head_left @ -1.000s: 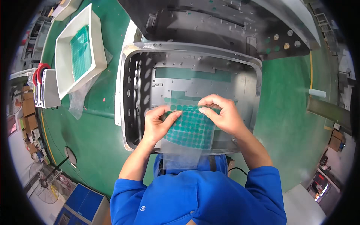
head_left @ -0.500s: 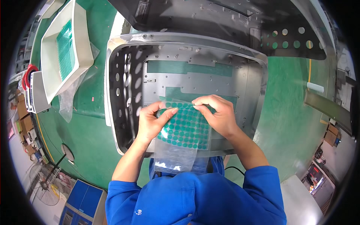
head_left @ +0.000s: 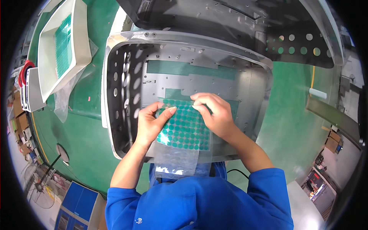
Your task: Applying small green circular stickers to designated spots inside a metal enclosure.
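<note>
A green surface (head_left: 287, 119) spreads out on both sides of the grip. Directly under the two hands lies a big open metal box (head_left: 249, 84), its floor showing beyond the fingertips and its side full of round holes off to their left. Farther out past the grip, a dark metal panel (head_left: 199, 19) with more round holes on its right part reaches across the top. A blue shirt (head_left: 203, 205) fills the near side of the grip. Far off to the near left are a blue cabinet (head_left: 82, 201) and a fan (head_left: 40, 188). Well apart to the far left, a white bin (head_left: 82, 46) holds green sheets (head_left: 63, 46). The dotted sheet (head_left: 184, 132), covered in rows of green circles, hangs between the hands and toward the body, with clear plastic (head_left: 176, 165) below it. The left hand (head_left: 148, 122) pinches the sheet's upper left edge between thumb and fingers. The right hand (head_left: 218, 115) is at the upper right edge, thumb and forefinger nearly together; I cannot tell whether anything is caught there. Out to the left of the grip are a red ring (head_left: 26, 73) and, nearer, a tiny pink scrap (head_left: 89, 99)
</note>
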`<control>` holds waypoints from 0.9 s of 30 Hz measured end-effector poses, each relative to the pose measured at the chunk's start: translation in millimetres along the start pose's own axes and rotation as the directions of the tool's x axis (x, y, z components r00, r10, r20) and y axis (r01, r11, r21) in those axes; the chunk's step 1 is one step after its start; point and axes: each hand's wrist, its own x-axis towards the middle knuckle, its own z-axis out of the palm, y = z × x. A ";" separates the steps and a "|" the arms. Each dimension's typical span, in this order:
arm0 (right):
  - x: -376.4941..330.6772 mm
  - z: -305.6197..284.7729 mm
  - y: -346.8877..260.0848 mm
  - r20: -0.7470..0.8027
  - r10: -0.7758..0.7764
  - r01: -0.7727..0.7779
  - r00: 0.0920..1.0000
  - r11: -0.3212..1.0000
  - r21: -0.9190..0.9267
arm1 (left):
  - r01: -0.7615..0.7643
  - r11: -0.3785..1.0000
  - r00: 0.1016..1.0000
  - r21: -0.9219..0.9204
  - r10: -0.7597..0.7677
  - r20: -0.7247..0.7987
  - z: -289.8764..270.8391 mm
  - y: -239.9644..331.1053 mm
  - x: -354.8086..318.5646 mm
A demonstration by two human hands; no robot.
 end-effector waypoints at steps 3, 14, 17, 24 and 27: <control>21.7 -5.1 35.0 -0.098 0.289 -0.266 0.952 0.944 0.196 | 0.034 0.998 0.997 0.046 -0.031 -0.075 -2.2 -4.1 1.4; 90.5 -54.7 128.4 0.091 0.414 -0.365 0.906 0.871 -0.327 | 0.068 0.997 0.968 -0.029 -0.073 -0.241 -14.5 -6.7 11.5; 93.9 -57.6 127.7 0.156 0.431 -0.363 0.889 0.870 -0.334 | 0.069 0.997 0.966 -0.032 -0.075 -0.246 -12.5 -7.2 13.1; 98.3 -59.6 128.3 0.242 0.477 -0.371 0.845 0.848 -0.379 | 0.076 0.997 0.966 -0.001 -0.074 -0.250 -10.0 -10.1 15.6; 97.5 -58.8 126.5 0.214 0.460 -0.372 0.862 0.859 -0.351 | 0.078 0.997 0.966 0.017 -0.071 -0.247 -9.1 -10.9 16.4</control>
